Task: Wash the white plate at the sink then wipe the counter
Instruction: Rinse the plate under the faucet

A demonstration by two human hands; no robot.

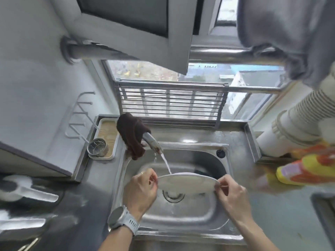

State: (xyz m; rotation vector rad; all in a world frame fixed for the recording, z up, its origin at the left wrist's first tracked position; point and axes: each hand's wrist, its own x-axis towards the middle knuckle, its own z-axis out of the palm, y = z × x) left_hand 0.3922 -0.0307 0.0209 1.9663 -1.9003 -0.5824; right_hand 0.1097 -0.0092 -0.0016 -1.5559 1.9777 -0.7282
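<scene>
The round white ceramic plate (187,183) hung tilted over the steel sink (183,217) under running water, the left hand (140,190) and right hand (231,193) each pinching opposite rims; wet, rigid, probably slippery and breakable, best held by both edges.

A home kitchen. A steel sink (181,211) with a running tap (153,142) sits under a window (199,73). Detergent bottles (306,171) stand beside it.
</scene>
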